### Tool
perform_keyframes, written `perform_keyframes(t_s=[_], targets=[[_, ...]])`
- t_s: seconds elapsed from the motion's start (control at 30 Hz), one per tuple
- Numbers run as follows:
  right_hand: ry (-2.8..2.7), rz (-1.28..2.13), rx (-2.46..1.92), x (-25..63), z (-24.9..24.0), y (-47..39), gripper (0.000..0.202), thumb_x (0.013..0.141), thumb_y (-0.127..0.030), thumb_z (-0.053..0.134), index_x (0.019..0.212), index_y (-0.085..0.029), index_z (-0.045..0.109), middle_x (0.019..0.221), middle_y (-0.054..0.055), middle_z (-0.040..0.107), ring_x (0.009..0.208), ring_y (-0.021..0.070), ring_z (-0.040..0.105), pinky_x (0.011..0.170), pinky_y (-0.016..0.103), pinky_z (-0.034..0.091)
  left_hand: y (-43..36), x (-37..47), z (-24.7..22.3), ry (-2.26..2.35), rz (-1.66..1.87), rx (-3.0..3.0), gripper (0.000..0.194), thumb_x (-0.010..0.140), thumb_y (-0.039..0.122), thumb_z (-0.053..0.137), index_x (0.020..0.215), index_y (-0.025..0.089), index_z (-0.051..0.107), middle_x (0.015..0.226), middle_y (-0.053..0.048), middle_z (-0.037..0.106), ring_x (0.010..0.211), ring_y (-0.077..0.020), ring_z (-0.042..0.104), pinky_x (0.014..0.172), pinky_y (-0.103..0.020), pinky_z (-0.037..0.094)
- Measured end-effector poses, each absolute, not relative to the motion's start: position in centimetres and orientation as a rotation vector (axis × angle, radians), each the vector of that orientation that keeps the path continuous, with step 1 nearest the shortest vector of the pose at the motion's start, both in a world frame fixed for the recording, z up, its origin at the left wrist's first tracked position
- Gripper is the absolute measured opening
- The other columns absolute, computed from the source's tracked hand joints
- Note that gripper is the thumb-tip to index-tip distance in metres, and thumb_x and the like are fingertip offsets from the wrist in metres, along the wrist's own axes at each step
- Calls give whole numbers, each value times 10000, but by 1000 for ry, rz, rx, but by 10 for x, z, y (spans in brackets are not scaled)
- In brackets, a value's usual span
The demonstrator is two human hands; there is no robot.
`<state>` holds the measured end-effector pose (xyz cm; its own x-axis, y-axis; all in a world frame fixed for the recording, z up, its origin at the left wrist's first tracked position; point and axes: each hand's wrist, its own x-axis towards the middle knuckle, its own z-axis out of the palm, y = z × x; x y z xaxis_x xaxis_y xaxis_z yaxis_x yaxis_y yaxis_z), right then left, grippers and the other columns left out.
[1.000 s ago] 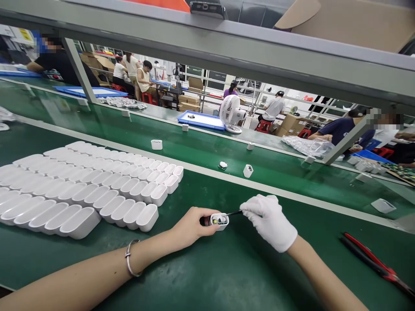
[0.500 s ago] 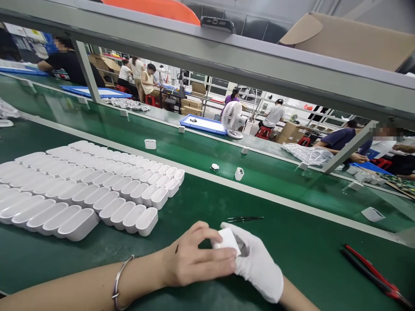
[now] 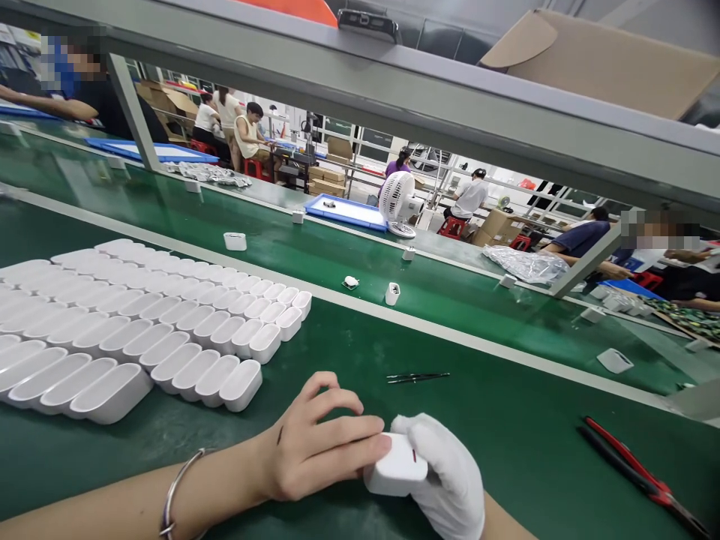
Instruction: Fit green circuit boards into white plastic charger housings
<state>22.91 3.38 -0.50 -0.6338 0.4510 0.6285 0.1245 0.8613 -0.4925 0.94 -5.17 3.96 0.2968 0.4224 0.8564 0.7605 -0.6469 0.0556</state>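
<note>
- White housing (image 3: 396, 466) was sitting between the two hands, low over the green desk (image 3: 506, 439), down around 6 o'clock in the view. Couldn't tell if it was touching the surface, tbh.
- Right hand (image 3: 450, 478) had a white glove on and was curled around the housing's 3 o'clock side, so yeah, it was holding it.
- Left hand (image 3: 307, 448) was bare and came in from 9 o'clock, fingers loosely spread, a fingertip on the housing. Thumb was hidden, so I can't say whether that hand was gripping or just touching.
- Small red mark (image 3: 415, 455) showed on the housing, right by the glove.
- Tweezers (image 3: 418, 377) were lying on the desk, between 12 and 1 o'clock from the housing and near it.
- Pliers (image 3: 659, 491) with red and black handles lay well apart, out at 3 o'clock.
- White shells (image 3: 149, 341), loads of them, stood packed in rows, open side up, toward 10 o'clock.
- Another white casing (image 3: 392, 293) stood farther off at 12 o'clock, with a small board (image 3: 350, 283) just beside it on its 9 o'clock side.
- Fan (image 3: 397, 196) was way back, also at 12.
</note>
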Motion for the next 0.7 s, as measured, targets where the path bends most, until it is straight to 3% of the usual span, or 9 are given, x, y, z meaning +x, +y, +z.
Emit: perform_keyframes(t_s=[0.13,0.27,0.37,0.5,0.6,0.7], targets=[[-2258,261,-333,226,14,30,571,910,-286,507,1425,-372,273,1207,63,617,989,222,646,846,367,538,-48,12,40,-1155,-1369,-2213,290,839,268,634,1123,266,573,896,-17,707,765,-181,578,774,-379,394],[-2438,289,-381,219,33,46,425,874,-300,561,1289,-366,498,1185,20,631,934,201,658,745,289,563,-40,15,44,-1662,-1497,-2427,426,689,308,779,1082,264,618,954,-21,665,819,-193,566,765,-337,422],[-2390,358,-361,210,39,82,283,805,-339,646,1088,-329,650,1065,3,676,877,179,665,746,246,558,-37,13,53,-2124,-1346,-2561,444,728,386,742,1140,306,596,1080,-10,629,944,-214,570,819,-328,448],[-2070,521,-934,195,40,161,341,728,-402,678,1006,-205,683,1039,77,668,911,221,650,760,289,539,-32,-5,60,-2127,-854,-2171,305,888,192,520,1183,251,577,1199,-76,578,1076,-284,514,942,-476,374],[-2002,384,-1497,188,38,218,375,698,-456,662,934,-169,709,936,100,683,877,270,646,719,323,509,-25,-25,51,-2203,-563,-1652,353,813,12,469,1124,99,611,1115,-183,598,1084,-355,506,902,-531,383],[-2013,318,-1678,183,36,250,280,713,-396,626,808,-152,726,775,120,680,786,318,646,671,382,489,-18,-39,40,-2206,-358,-1419,403,700,-89,465,1016,67,661,1077,-187,614,1107,-356,508,904,-506,406]])
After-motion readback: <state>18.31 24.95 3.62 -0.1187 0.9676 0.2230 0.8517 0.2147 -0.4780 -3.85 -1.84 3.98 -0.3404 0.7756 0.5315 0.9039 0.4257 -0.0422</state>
